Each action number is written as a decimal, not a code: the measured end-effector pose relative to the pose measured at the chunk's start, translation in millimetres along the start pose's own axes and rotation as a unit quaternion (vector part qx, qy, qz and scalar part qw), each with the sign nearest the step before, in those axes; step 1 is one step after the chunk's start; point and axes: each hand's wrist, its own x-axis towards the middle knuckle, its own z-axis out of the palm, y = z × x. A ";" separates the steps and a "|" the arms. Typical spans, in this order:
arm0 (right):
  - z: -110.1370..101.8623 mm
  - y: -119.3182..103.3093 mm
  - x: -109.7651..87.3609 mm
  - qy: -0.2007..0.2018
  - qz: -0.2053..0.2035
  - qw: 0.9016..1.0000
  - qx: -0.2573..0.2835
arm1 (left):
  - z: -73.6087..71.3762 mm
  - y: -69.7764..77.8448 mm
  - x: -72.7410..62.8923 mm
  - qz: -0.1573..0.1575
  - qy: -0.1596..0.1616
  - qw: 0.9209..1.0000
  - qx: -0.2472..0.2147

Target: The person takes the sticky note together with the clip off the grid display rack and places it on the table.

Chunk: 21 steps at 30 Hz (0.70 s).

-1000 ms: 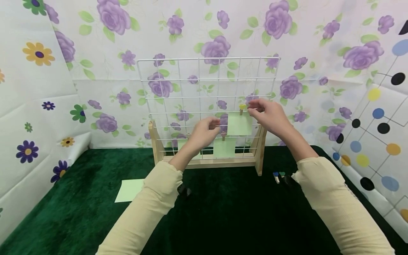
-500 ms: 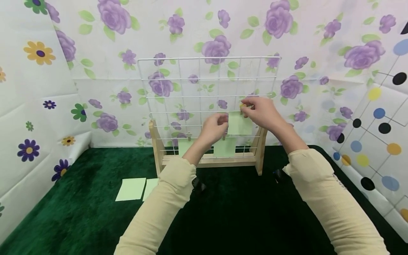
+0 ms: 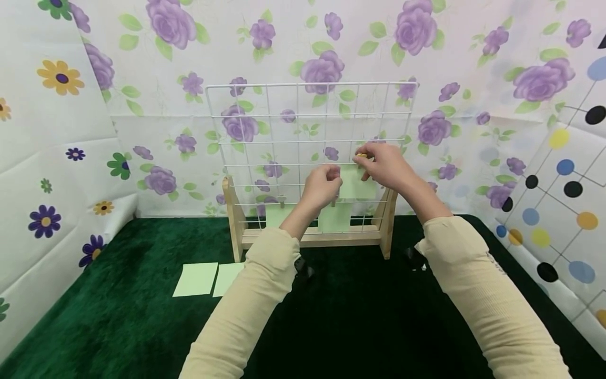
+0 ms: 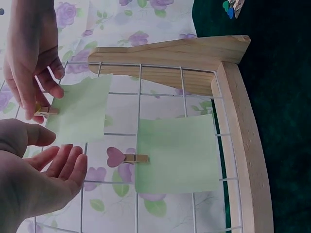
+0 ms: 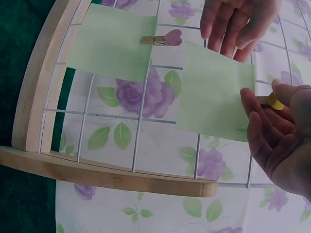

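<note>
My right hand [image 3: 385, 164] pinches a small wooden clothespin with a yellow top [image 5: 275, 102], set on the upper edge of a pale green paper [image 3: 356, 184] against a white wire grid [image 3: 296, 118]. Beside that paper's left edge is my left hand [image 3: 323, 187]; its thumb and fingers are apart and relaxed in the left wrist view, with nothing between them. Lower on the grid, a second green paper [image 4: 177, 158] hangs from a clothespin with a pink heart [image 4: 115, 157]. A third green paper [image 3: 278, 215] hangs to its left, partly behind my left forearm.
Wooden feet [image 3: 388, 226] and a crossbar hold the grid upright on dark green cloth [image 3: 142, 321]. Two loose green sheets, one the left sheet [image 3: 195, 279], lie at the left. Clothespins with blue and green tops [image 4: 232, 8] lie on the cloth at the right.
My right hand has moved left onto the yellow clothespin and grips it. My left hand has moved right and slightly up to the paper's left edge, uncovering the second loose sheet.
</note>
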 end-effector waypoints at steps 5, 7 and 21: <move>0.6 -0.4 0.5 0.012 -0.013 1.000 -0.009 | 0.9 0.2 1.0 0.030 0.004 0.997 0.066; 1.0 -0.3 0.7 0.015 -0.019 1.000 -0.014 | 1.8 0.4 2.2 0.036 0.007 0.997 0.073; 5.5 3.3 2.0 0.051 -0.079 0.994 -0.054 | 8.7 3.5 6.9 0.046 0.047 0.992 0.107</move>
